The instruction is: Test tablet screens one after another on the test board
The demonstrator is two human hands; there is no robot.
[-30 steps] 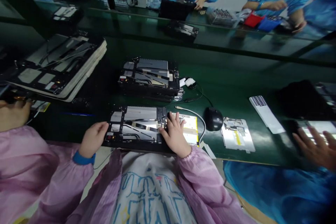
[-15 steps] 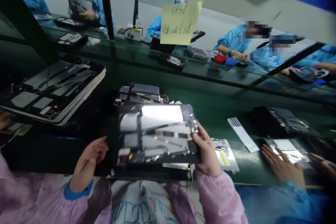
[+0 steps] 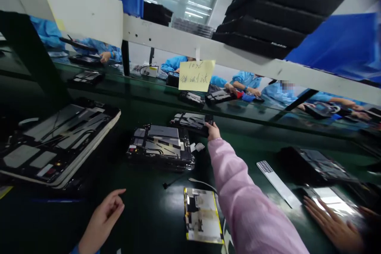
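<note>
Stretched far forward, my right hand [image 3: 213, 130] is closed on the right end of an opened tablet [image 3: 190, 121] with grey battery panels and dark edges. I cannot tell if the tablet touches the bench. Nearer stands a stack of similar opened tablets [image 3: 160, 145], with crumpled white scraps [image 3: 197, 147] at its right. My left hand [image 3: 104, 216] hovers low over the dark green bench, holding nothing, its fingers loosely curled and thumb apart. Between my arms lies a display panel [image 3: 204, 216] with yellow edging, beside a white cable [image 3: 203, 182].
A taller tablet stack [image 3: 68, 143] stands at the left. Rightward lie a white strip with a black grid [image 3: 278, 182] and a dark device stack [image 3: 315, 162]. A co-worker's hand [image 3: 335, 222] rests on a shiny panel. A shelf carries black trays [image 3: 276, 12] and a yellow note [image 3: 196, 76].
My right hand has carried the tablet forward from in front of me to behind the near stack. The display panel is now uncovered. My view has tilted upward.
</note>
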